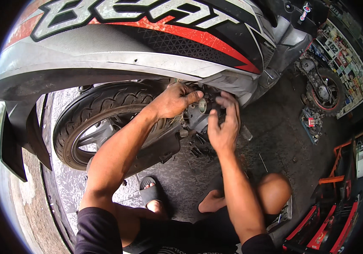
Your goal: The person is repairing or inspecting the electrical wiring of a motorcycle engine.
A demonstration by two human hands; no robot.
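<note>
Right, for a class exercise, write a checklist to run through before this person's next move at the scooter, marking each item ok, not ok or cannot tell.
1. Left hand gripping the round part: cannot tell; its thumb is close beside it.
2. Right hand open: ok; thumb and fingers apart, though blurred.
3. Hands protected: not ok; both bare.
4. Toes covered: not ok; the sandal leaves them showing.
5. Floor tidy: not ok; a thin rod lies there.

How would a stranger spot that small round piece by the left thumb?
Start with the scooter filling the top of the picture, then find the big black tyre beneath it. Right of that tyre, look between the left hand and the right hand, just below the left thumb's tip. The round piece stands out by its pale, circular rim, unlike anything beside it.
</note>
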